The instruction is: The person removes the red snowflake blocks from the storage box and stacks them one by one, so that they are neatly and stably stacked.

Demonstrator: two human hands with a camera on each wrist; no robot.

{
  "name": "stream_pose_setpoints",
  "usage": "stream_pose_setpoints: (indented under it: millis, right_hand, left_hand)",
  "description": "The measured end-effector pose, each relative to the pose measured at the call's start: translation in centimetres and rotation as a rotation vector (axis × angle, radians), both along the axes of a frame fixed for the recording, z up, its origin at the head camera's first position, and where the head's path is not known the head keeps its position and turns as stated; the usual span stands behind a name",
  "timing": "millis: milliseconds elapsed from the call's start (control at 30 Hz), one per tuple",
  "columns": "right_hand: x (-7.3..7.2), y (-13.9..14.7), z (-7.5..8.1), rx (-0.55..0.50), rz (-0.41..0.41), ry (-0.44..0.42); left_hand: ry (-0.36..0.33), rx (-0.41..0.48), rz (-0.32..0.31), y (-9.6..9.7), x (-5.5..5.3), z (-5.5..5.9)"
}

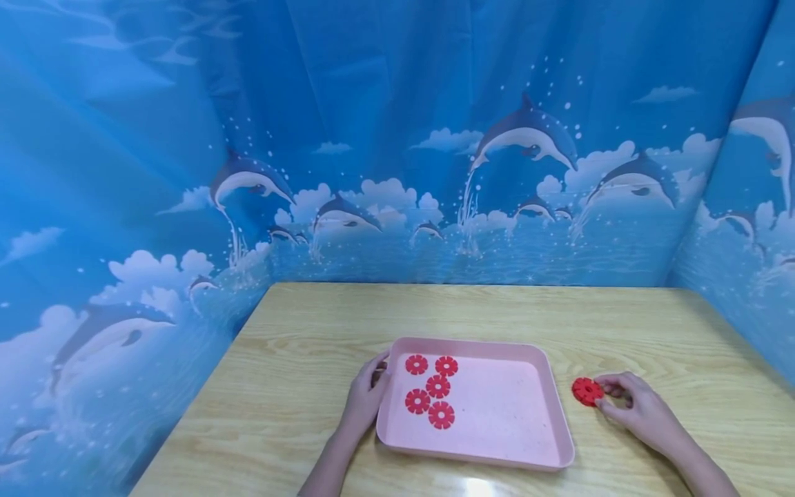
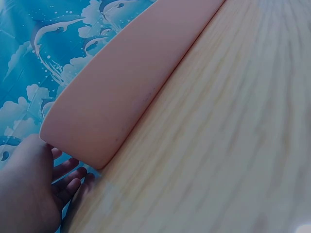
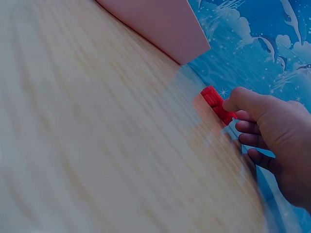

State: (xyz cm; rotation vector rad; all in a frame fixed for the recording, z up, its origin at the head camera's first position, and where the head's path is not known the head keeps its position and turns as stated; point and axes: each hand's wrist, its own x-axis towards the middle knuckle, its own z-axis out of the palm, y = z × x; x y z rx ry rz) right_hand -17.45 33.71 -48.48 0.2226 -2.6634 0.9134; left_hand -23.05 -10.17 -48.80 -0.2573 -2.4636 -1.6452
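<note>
Right hand [image 1: 640, 414], just beyond pink tray's [image 1: 497, 414] right side: thumb and fingers pinching thick red notched piece [image 1: 582, 397], remaining fingers loosely curled. Left hand [image 1: 363, 400] at tray's left side: fingers relaxed, slightly bent, touching it. Five flat red discs [image 1: 431, 388] inside tray's left half. Wooden table [image 1: 335, 317] under tray; blue dolphin backdrop [image 1: 385, 152] beyond tray.
</note>
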Motion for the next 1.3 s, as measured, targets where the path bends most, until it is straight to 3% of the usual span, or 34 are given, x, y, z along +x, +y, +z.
stream_pose_setpoints:
  millis: [1300]
  right_hand:
    - [0.09, 0.15, -0.12, -0.017, 0.012, 0.054]
  left_hand:
    - [0.016, -0.006, 0.002, 0.05, 0.26, 0.31]
